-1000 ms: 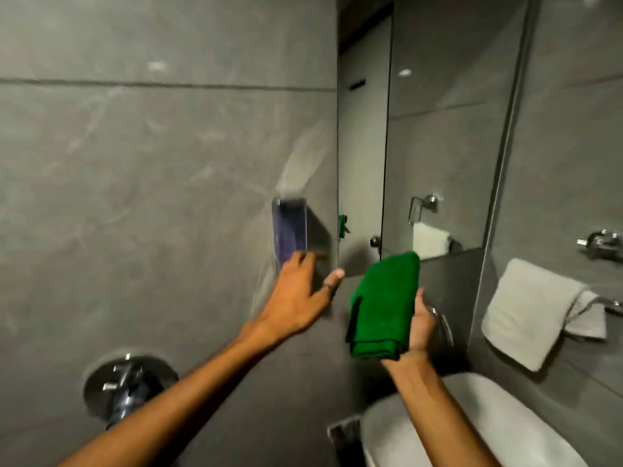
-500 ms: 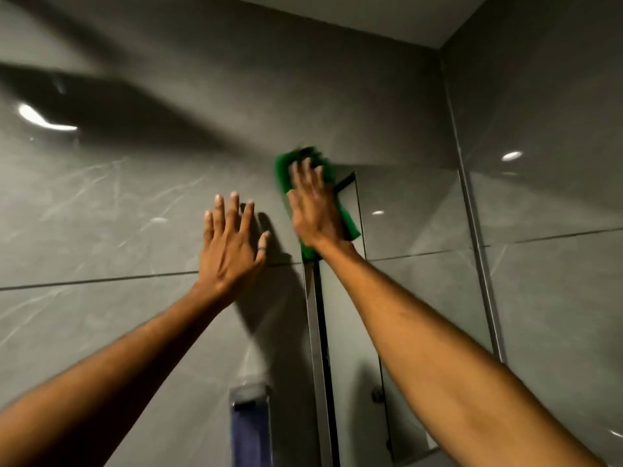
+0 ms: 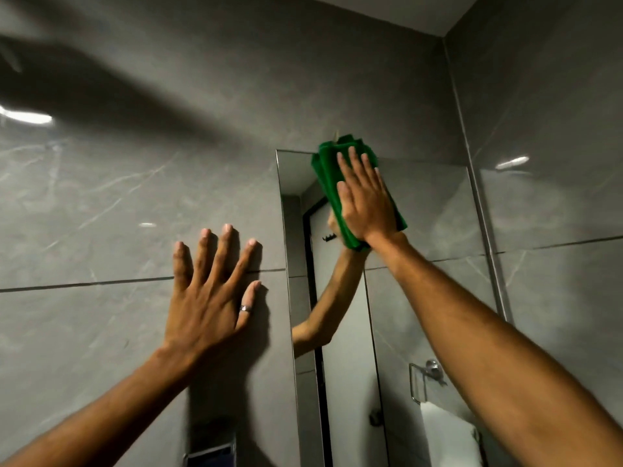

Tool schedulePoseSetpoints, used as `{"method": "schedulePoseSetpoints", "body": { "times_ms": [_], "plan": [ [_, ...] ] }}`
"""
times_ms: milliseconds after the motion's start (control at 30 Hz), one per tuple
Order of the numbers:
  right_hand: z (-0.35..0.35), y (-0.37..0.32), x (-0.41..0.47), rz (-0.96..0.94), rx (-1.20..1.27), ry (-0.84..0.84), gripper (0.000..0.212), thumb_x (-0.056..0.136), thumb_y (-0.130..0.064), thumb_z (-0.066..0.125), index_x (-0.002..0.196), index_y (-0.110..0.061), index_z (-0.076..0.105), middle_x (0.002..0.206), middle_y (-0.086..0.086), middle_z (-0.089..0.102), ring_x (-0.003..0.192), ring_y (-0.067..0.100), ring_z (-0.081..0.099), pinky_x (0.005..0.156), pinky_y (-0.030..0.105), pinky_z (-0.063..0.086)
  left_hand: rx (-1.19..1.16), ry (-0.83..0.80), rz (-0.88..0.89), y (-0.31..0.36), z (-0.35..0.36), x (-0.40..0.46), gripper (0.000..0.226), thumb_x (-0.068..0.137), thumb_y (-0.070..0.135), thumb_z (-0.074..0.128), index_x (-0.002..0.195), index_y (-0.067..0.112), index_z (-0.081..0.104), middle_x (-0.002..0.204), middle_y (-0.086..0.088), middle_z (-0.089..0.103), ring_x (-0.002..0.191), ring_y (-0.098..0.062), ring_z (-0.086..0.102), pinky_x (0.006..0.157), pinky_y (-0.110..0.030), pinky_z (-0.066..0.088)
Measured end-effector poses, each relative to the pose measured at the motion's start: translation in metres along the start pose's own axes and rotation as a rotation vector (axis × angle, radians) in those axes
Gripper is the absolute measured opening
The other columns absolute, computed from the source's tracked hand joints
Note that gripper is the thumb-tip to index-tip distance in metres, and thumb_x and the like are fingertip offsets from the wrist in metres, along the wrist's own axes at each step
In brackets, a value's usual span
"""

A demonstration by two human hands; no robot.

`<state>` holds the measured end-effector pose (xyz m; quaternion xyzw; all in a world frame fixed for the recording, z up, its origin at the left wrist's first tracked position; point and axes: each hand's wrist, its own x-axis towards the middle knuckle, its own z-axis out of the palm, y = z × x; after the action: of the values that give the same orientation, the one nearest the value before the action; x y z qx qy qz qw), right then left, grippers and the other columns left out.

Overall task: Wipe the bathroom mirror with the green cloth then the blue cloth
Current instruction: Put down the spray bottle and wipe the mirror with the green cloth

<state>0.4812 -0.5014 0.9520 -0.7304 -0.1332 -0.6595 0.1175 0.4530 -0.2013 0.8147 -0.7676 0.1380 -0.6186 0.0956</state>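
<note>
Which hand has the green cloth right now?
The right hand, pressing the green cloth flat against the top of the mirror. The left hand is empty, fingers spread on the wall tiles beside the mirror.

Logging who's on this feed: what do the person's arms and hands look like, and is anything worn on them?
Both forearms are bare to the frame edge, with no sleeves, gloves or watch showing. The left hand wears one thin silver ring on its thumb. The right hand shows no jewellery. Fingernails on both are short and unpainted.
</note>
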Motion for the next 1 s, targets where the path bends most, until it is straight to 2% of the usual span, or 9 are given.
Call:
{"method": "schedulePoseSetpoints", "body": {
  "times_ms": [233,367,567,700,833,1000],
  "plan": [
    [-0.029,0.1,0.011,0.301,0.013,0.04,0.058,0.103,-0.041,0.011,0.159,-0.026,0.011,0.17,0.0,0.007,0.157,0.02,0.002,0.129,0.044,0.003,0.051,0.107,0.026,0.0,0.007,0.001,0.074,0.098,0.057,0.025,0.165,0.024,0.021,0.175,-0.017,0.007,0.161,-0.043,0.005,0.126,-0.069,0.008],
    [-0.042,0.143,-0.006,0.472,-0.005,0.08,0.054,0.107,-0.039,0.013,0.16,-0.027,0.008,0.17,-0.001,0.002,0.158,0.02,0.0,0.129,0.042,0.001,0.072,0.127,0.018,0.0,0.007,0.0,0.074,0.098,0.056,0.026,0.164,0.023,0.025,0.174,-0.017,0.011,0.161,-0.043,0.007,0.126,-0.068,0.008],
    [-0.052,0.163,-0.051,0.715,-0.022,0.105,0.057,0.107,-0.038,0.013,0.16,-0.021,0.006,0.17,0.004,0.003,0.158,0.024,0.002,0.128,0.046,0.003,0.058,0.131,0.021,0.001,0.005,-0.001,0.073,0.099,0.056,0.024,0.164,0.024,0.023,0.174,-0.017,0.01,0.162,-0.042,0.006,0.127,-0.068,0.006],
    [-0.037,0.121,-0.058,0.57,-0.049,0.068,0.058,0.106,-0.041,0.011,0.16,-0.022,0.004,0.17,0.005,0.0,0.158,0.024,-0.002,0.128,0.044,-0.001,0.066,0.113,0.032,0.001,0.004,-0.001,0.071,0.101,0.057,0.019,0.165,0.026,0.019,0.175,-0.017,0.009,0.161,-0.042,0.005,0.127,-0.068,0.004],
    [-0.014,0.054,-0.048,0.375,-0.058,0.063,0.063,0.101,-0.045,0.01,0.159,-0.022,0.009,0.169,0.006,0.005,0.158,0.024,0.003,0.129,0.043,0.003,0.057,0.111,0.041,0.002,0.005,-0.001,0.073,0.099,0.056,0.023,0.165,0.025,0.017,0.175,-0.017,0.005,0.161,-0.043,0.003,0.126,-0.07,0.005],
    [0.008,-0.036,-0.051,0.074,-0.09,-0.019,0.06,0.103,-0.045,0.018,0.159,-0.029,0.009,0.17,0.007,0.006,0.157,0.028,0.003,0.128,0.048,0.004,0.036,0.14,0.052,0.002,0.006,-0.001,0.073,0.099,0.055,0.024,0.165,0.025,0.016,0.175,-0.016,0.003,0.162,-0.042,0.001,0.127,-0.068,0.0]
  ]
}}
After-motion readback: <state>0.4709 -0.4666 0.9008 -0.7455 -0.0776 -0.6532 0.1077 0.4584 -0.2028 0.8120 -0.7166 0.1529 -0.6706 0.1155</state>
